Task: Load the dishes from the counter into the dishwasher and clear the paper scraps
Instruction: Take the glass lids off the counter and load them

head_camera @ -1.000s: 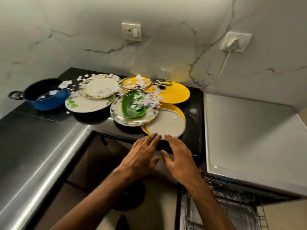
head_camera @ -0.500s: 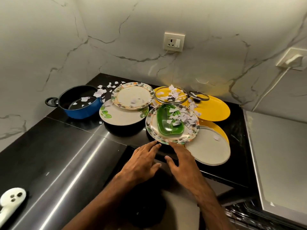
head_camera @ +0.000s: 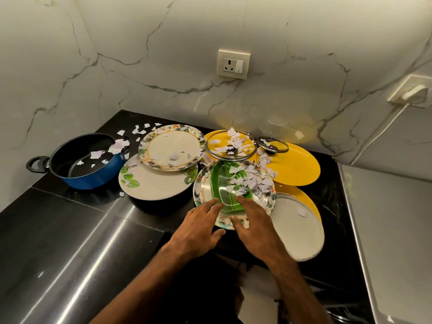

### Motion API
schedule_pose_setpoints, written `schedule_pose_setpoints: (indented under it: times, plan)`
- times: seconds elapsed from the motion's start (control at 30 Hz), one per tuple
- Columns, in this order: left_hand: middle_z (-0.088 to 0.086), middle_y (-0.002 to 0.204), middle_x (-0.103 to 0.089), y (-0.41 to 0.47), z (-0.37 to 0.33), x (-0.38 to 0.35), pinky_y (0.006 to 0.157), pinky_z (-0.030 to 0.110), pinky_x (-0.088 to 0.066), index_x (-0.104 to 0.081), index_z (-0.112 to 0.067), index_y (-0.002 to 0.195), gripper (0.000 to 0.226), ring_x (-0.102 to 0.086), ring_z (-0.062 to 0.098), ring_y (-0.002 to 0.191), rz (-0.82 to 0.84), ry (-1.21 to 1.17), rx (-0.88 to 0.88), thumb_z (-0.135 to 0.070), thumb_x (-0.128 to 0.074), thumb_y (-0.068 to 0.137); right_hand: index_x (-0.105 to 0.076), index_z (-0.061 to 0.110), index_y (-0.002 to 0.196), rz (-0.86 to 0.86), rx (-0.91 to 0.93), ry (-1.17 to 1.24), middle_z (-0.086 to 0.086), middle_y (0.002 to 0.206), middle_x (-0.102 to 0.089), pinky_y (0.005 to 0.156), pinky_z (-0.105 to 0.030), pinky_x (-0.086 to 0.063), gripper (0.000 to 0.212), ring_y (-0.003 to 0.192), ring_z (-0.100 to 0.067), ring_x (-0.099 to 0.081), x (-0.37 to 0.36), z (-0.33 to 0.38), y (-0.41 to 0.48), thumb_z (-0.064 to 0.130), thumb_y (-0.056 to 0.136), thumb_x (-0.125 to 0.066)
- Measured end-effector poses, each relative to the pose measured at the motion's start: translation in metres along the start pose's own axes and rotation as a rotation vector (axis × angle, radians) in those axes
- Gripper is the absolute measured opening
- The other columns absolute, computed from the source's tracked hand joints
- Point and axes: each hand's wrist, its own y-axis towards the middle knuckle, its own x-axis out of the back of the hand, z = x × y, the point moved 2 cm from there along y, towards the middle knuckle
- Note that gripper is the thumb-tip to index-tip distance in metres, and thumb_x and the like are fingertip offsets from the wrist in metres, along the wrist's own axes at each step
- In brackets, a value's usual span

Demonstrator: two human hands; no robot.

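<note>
My left hand (head_camera: pixel 198 228) and right hand (head_camera: pixel 254 225) are both out over the near edge of the floral-rimmed plate (head_camera: pixel 203 190), fingers spread and flat, gripping nothing. The fingertips lie over the plate's near rim and the green leaf-shaped dish (head_camera: pixel 222 183) sitting in it; I cannot tell whether they press on it.

A heap of torn paper scraps (head_camera: pixel 247 183) covers the right half of that plate. Behind it a glass bowl (head_camera: pixel 230 146) holds more scraps and sits on a yellow plate (head_camera: pixel 212 135). To its right a small glass lid (head_camera: pixel 273 145) rests on a second yellow plate (head_camera: pixel 294 167). To my right a white plate (head_camera: pixel 297 228) lies on a third yellow one, overhanging the front edge of the black counter (head_camera: pixel 58 216), with 1 scrap on it.

On the left, another floral plate (head_camera: pixel 170 148) lies stacked on a white plate with green leaves (head_camera: pixel 152 185). Further left stands the blue pot (head_camera: pixel 86 164), with scraps inside and on its rim. Loose scraps litter the counter behind it.
</note>
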Motion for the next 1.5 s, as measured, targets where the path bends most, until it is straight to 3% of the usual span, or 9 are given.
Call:
schedule_pose_setpoints:
  times: [0.3, 0.43, 0.53, 0.67, 0.87, 1.1, 1.2, 1.3, 1.5]
  plan:
    - [0.003, 0.166, -0.025, 0.091, 0.019, 0.021, 0.122, 0.039, -0.026, -0.026, -0.024, 0.159, 0.078, -0.027, 0.022, 0.151, -0.052, 0.068, 0.079, -0.051, -0.061, 0.095, -0.047, 0.023, 0.153, 0.071, 0.032, 0.002, 0.004, 0.156, -0.047, 0.121, -0.031, -0.026, 0.056, 0.146, -0.015, -0.037, 0.022, -0.031, 0.105, 0.035, 0.100, -0.064]
    - [0.001, 0.167, -0.022, 0.122, 0.022, 0.021, 0.123, 0.040, -0.026, -0.022, -0.025, 0.160, 0.080, -0.025, 0.022, 0.151, -0.027, 0.048, 0.153, -0.052, -0.061, 0.096, -0.050, 0.017, 0.150, 0.088, -0.079, 0.087, -0.002, 0.152, -0.052, 0.116, -0.034, -0.037, 0.056, 0.140, -0.019, -0.047, 0.022, -0.046, 0.154, 0.037, 0.100, -0.065]
    - [0.000, 0.168, -0.020, 0.138, 0.022, 0.019, 0.124, 0.040, -0.024, -0.021, -0.025, 0.161, 0.080, -0.023, 0.020, 0.152, -0.008, 0.027, 0.190, -0.051, -0.060, 0.096, -0.061, 0.014, 0.133, 0.062, -0.304, 0.243, -0.003, 0.129, -0.066, 0.097, -0.031, -0.049, 0.047, 0.119, -0.022, -0.063, 0.016, -0.061, 0.193, 0.041, 0.096, -0.069]
    - [-0.001, 0.166, -0.024, 0.155, 0.020, 0.018, 0.124, 0.038, -0.025, -0.024, -0.025, 0.160, 0.078, -0.025, 0.019, 0.151, -0.012, 0.001, 0.223, -0.050, -0.061, 0.097, -0.072, 0.010, 0.090, 0.047, -0.603, 0.533, -0.007, 0.083, -0.078, 0.086, -0.050, -0.062, 0.040, 0.078, -0.026, -0.077, -0.006, -0.089, 0.244, 0.050, 0.091, -0.072]
    - [-0.001, 0.161, -0.035, 0.171, 0.022, 0.015, 0.120, 0.041, -0.034, -0.030, -0.026, 0.156, 0.072, -0.036, 0.019, 0.145, 0.015, -0.102, 0.286, -0.049, -0.062, 0.096, -0.065, -0.007, 0.102, 0.064, -0.835, 0.892, -0.027, 0.095, -0.074, 0.049, -0.027, -0.059, 0.036, 0.065, -0.027, -0.072, -0.025, -0.106, 0.278, 0.028, 0.102, -0.064]
    - [-0.003, 0.143, -0.057, 0.187, 0.032, 0.010, 0.092, 0.027, -0.049, -0.043, -0.023, 0.151, 0.076, -0.061, 0.011, 0.115, -0.204, -0.761, 0.586, -0.057, -0.070, 0.089, -0.071, -0.004, 0.095, 0.006, -0.826, 0.981, -0.017, 0.079, -0.075, 0.072, -0.036, -0.061, 0.019, 0.062, -0.022, -0.071, -0.019, -0.111, 0.280, 0.011, 0.099, -0.062]
    - [0.003, 0.139, -0.061, 0.192, 0.038, 0.003, 0.099, 0.037, -0.054, -0.045, -0.021, 0.149, 0.094, -0.066, 0.017, 0.115, -0.310, -1.188, 0.711, -0.074, -0.071, 0.077, -0.072, -0.005, 0.099, 0.018, -0.750, 0.986, -0.015, 0.079, -0.076, 0.074, -0.036, -0.060, 0.019, 0.067, -0.023, -0.072, -0.012, -0.111, 0.261, 0.011, 0.100, -0.062]
    - [0.011, 0.137, -0.061, 0.196, 0.035, 0.003, 0.097, 0.041, -0.056, -0.051, -0.022, 0.143, 0.072, -0.067, 0.030, 0.115, -0.412, -1.613, 0.721, -0.060, -0.071, 0.085, -0.072, -0.004, 0.101, 0.045, -0.644, 1.055, -0.020, 0.093, -0.077, 0.073, -0.030, -0.062, 0.017, 0.081, -0.026, -0.074, 0.001, -0.099, 0.240, 0.010, 0.100, -0.062]
    - [0.011, 0.132, -0.068, 0.203, 0.025, 0.017, 0.106, 0.061, -0.046, -0.052, -0.022, 0.142, 0.063, -0.066, 0.037, 0.120, -0.439, -1.912, 0.596, -0.058, -0.060, 0.091, -0.070, 0.000, 0.111, 0.123, -0.434, 1.182, -0.018, 0.103, -0.077, 0.077, -0.029, -0.062, 0.019, 0.090, -0.024, -0.075, 0.035, -0.077, 0.212, 0.014, 0.103, -0.060]
